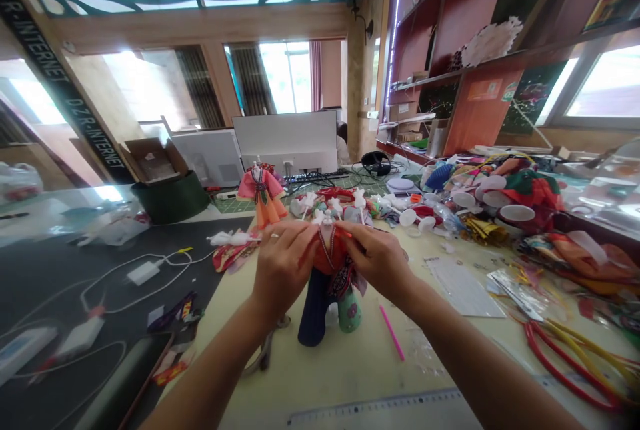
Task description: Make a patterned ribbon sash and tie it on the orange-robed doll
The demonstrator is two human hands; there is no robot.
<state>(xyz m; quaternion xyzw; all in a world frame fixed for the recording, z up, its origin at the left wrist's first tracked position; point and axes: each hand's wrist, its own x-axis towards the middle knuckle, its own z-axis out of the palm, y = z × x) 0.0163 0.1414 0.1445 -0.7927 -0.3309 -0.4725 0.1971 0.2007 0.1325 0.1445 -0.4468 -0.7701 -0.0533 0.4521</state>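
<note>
So that its costume is presumably steadied, the white-headed doll in orange cloth [330, 257] is pinched at either side by left-hand grip [284, 257] and right-hand grip [379, 253], above pale-yellow surface [350, 373].

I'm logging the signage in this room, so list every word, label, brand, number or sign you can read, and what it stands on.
"DZR-INTERNET": on the dark slanted beam at left.
"ZR-INTERNET": higher on the same beam, its start cut off by the picture's edge.
Too small or blurred to read: the ruler markings at the bottom, and the orange label and green label on the red shelving.
</note>
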